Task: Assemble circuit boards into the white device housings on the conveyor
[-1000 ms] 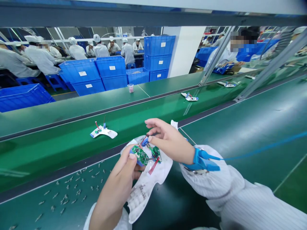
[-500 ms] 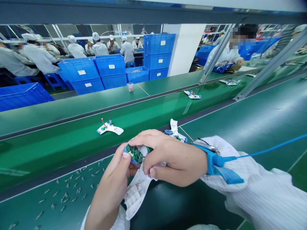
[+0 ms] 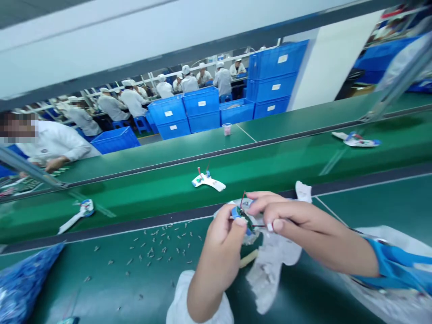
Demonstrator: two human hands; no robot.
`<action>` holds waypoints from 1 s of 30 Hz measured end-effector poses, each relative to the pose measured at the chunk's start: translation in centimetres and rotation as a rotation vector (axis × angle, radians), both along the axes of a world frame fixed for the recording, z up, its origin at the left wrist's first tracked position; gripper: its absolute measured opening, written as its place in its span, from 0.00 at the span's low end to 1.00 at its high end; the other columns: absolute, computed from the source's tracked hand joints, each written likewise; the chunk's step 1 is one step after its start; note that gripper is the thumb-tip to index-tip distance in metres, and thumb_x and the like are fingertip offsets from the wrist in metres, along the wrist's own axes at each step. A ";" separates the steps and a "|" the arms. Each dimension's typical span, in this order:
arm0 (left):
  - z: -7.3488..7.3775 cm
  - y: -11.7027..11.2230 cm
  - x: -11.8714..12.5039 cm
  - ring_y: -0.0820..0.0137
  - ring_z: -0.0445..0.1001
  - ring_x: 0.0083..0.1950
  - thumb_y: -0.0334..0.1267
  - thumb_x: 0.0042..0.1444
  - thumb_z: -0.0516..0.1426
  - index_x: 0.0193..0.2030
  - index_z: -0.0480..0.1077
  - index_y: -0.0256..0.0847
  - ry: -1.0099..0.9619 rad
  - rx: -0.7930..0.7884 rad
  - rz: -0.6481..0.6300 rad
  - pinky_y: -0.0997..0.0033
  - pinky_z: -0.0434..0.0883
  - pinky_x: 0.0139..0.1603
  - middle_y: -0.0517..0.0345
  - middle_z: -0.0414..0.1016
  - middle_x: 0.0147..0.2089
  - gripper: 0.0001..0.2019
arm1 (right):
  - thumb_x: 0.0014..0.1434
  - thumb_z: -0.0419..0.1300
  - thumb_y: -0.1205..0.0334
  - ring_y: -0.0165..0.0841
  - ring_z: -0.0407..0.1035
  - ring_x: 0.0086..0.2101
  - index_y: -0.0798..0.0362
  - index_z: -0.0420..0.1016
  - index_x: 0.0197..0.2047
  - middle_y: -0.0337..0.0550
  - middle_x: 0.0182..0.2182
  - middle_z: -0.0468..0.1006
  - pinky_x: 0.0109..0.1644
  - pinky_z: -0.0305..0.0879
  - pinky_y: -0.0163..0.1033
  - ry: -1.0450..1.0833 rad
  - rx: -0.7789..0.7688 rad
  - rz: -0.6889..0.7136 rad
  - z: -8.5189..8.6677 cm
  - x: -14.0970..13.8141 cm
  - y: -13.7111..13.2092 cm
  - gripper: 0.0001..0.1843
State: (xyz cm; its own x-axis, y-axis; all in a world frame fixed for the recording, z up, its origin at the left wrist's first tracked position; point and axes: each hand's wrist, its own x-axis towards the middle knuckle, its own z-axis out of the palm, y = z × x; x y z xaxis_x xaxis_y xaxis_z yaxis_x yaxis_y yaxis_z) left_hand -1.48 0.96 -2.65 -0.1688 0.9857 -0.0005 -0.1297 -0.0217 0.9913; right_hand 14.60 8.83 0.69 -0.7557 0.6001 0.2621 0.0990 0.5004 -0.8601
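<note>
While left fingers (image 3: 232,225) pinch circuit board (image 3: 244,218), right fingers (image 3: 266,208) curl beside.

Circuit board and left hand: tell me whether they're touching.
Touching. The head view shows the left hand with its thumb pressed against the edge of the circuit board.

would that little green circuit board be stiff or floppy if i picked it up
Probably stiff and light: the circuit board looks thin and flat, and it is pinched between the left hand and right hand. The thin red wire above it would likely flop.
</note>
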 end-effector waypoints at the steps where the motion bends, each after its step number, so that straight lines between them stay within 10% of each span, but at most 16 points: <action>1: 0.1 0.0 0.2 0.72 0.69 0.39 0.41 0.62 0.53 0.42 0.71 0.41 0.022 0.016 0.038 0.74 0.65 0.42 0.59 0.73 0.38 0.09 | 0.63 0.53 0.50 0.41 0.63 0.57 0.49 0.72 0.30 0.45 0.40 0.78 0.55 0.64 0.42 0.004 -0.052 -0.054 -0.2 -0.2 -0.1 0.16; 7: 0.2 0.0 1.4 0.70 0.73 0.38 0.34 0.56 0.56 0.40 0.69 0.40 0.016 0.020 0.186 0.73 0.69 0.38 0.56 0.75 0.37 0.06 | 0.59 0.53 0.42 0.35 0.69 0.29 0.50 0.70 0.23 0.44 0.26 0.72 0.30 0.67 0.37 -0.047 -0.103 -0.124 -0.9 -1.0 0.5 0.23; 13: 0.4 -0.5 1.1 0.71 0.73 0.37 0.37 0.58 0.55 0.45 0.68 0.42 0.166 0.087 0.230 0.75 0.69 0.37 0.58 0.76 0.37 0.08 | 0.60 0.54 0.46 0.33 0.66 0.25 0.49 0.73 0.22 0.42 0.22 0.69 0.25 0.62 0.35 -0.028 0.069 -0.071 -0.5 -2.1 1.3 0.21; 22: 0.5 -1.3 0.7 0.68 0.76 0.40 0.50 0.61 0.52 0.50 0.72 0.44 0.278 0.141 0.360 0.73 0.70 0.40 0.56 0.79 0.43 0.17 | 0.56 0.54 0.71 0.27 0.59 0.26 0.54 0.68 0.20 0.36 0.17 0.68 0.38 0.56 0.36 0.082 0.469 -0.060 2.5 -3.8 0.2 0.13; 30: 1.3 -2.1 1.1 0.67 0.74 0.33 0.58 0.54 0.55 0.52 0.71 0.43 0.057 -0.034 0.425 0.73 0.69 0.29 0.52 0.78 0.42 0.26 | 0.53 0.49 0.73 0.26 0.55 0.23 0.54 0.63 0.18 0.36 0.16 0.68 0.39 0.55 0.38 0.101 0.474 -0.048 3.0 -3.9 -0.5 0.14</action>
